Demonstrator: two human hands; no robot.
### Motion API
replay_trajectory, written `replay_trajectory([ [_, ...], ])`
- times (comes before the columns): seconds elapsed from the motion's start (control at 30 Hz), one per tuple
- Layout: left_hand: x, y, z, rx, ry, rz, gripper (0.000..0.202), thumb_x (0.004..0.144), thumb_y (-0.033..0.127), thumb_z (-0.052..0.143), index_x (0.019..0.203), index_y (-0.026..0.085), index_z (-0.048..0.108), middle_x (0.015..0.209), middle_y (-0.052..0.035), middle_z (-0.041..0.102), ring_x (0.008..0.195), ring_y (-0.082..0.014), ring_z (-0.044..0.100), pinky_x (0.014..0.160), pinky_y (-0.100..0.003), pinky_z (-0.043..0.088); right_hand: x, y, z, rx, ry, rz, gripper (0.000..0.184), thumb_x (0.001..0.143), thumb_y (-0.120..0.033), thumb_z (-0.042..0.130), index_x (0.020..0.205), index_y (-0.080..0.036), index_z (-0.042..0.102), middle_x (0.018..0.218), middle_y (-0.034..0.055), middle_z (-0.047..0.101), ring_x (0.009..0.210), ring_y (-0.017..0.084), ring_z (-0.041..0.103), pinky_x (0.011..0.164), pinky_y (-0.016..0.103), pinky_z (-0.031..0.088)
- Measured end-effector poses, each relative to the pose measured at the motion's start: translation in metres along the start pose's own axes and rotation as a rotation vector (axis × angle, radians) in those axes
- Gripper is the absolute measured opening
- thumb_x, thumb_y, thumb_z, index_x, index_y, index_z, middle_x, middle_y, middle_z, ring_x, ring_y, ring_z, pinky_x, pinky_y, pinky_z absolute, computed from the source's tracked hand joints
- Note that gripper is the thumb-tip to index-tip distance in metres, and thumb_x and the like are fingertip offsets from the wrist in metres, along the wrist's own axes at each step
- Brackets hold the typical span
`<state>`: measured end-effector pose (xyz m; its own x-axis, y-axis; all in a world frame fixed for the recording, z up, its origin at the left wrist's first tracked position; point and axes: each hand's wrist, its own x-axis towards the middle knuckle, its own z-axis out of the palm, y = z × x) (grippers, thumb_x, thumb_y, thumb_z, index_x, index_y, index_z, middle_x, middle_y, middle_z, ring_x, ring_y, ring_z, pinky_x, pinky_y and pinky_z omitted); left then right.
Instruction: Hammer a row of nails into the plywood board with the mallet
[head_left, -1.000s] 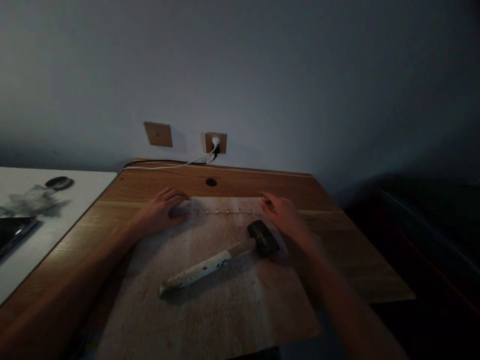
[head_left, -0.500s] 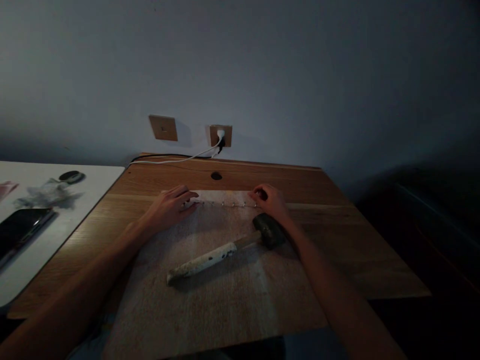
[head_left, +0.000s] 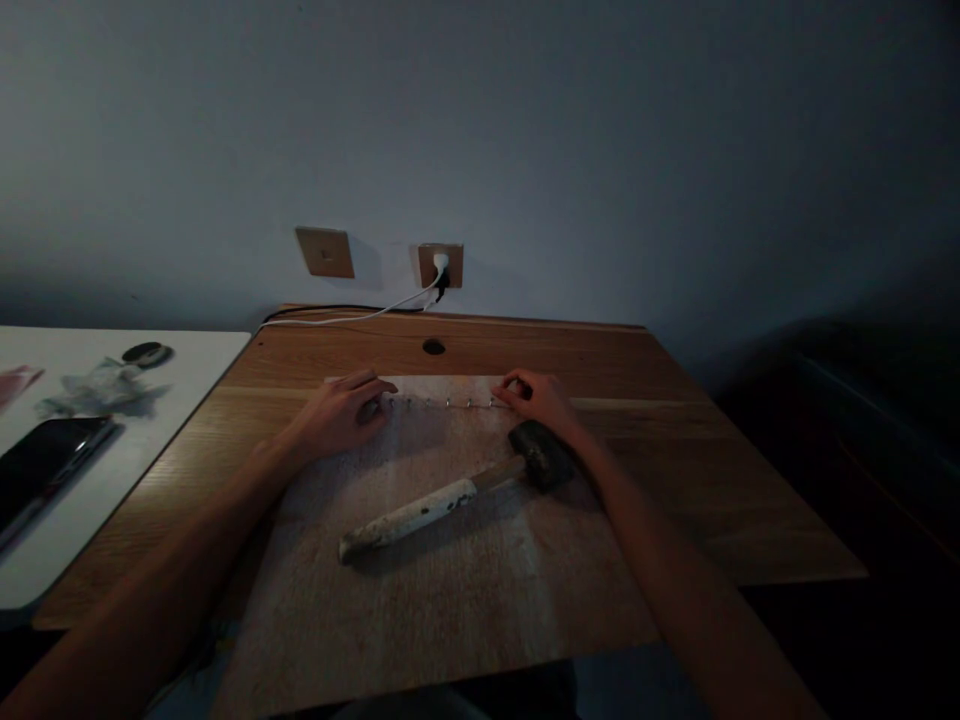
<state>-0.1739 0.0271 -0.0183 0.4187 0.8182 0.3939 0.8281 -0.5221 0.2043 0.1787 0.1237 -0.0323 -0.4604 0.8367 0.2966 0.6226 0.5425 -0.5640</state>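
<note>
A row of small nails [head_left: 448, 403] stands up along the far part of a thin wooden board [head_left: 450, 610]. A faint thin line runs along their feet; I cannot tell if it is a string or a mark. My left hand [head_left: 346, 412] is at the row's left end, with thumb and forefinger curved and apart. At the right end, my right hand [head_left: 536, 398] has thumb and fingertips pinched together beside a nail; what they hold, if anything, is too small to see. A hammer [head_left: 420, 512] with a dark head and a worn white handle lies slantwise on the board, its head near my right wrist.
Beneath the board is a wooden desk [head_left: 720, 480] with a cable hole [head_left: 433, 346]. To the left, a white table [head_left: 187, 362] bears a phone [head_left: 52, 455], crumpled clear plastic [head_left: 105, 385] and a round dark item [head_left: 147, 354]. Cables [head_left: 337, 322] run to a wall socket [head_left: 441, 266].
My right hand has shifted slightly left along the nail row. My left thumb has drawn back a little from the leftmost visible nail. The hammer stays lying on the board.
</note>
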Motion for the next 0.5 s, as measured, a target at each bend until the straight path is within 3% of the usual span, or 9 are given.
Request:
replay_trajectory([
  [0.13,0.0001,0.0013,-0.0032,-0.014,-0.023,0.014,0.038,0.085,0.018,0.051,0.118,0.015,0.070,0.094,-0.0079,0.066,0.079,-0.0190,0.064,0.075,-0.032,0.053,0.0001,0.0004,-0.0028,0.061,-0.019,-0.019,0.025,0.087,-0.042,0.072,0.095,-0.018,0.074,0.066,-0.0016,0.063,0.061,0.014,0.056,0.064,0.024,0.041],
  [0.33,-0.0005,-0.0009,0.0007,-0.020,0.047,0.027,0.038,0.082,0.014,0.051,0.115,0.016,0.071,0.095,-0.0068,0.066,0.077,-0.0172,0.064,0.074,-0.029,0.052,-0.0002,-0.0014,-0.0076,0.146,-0.012,-0.024,0.026,0.084,-0.037,0.070,0.100,-0.017,0.075,0.071,0.0003,0.065,0.065,0.015,0.059,0.067,0.026,0.043],
  [0.5,-0.0007,-0.0011,0.0021,-0.055,0.098,0.071,0.036,0.081,0.011,0.051,0.111,0.014,0.071,0.092,-0.0066,0.065,0.074,-0.0154,0.063,0.068,-0.026,0.050,-0.0014,-0.0052,-0.0107,0.289,-0.061,0.006,0.033,0.082,-0.044,0.071,0.099,-0.016,0.074,0.077,0.0032,0.068,0.067,0.015,0.059,0.064,0.027,0.045],
])
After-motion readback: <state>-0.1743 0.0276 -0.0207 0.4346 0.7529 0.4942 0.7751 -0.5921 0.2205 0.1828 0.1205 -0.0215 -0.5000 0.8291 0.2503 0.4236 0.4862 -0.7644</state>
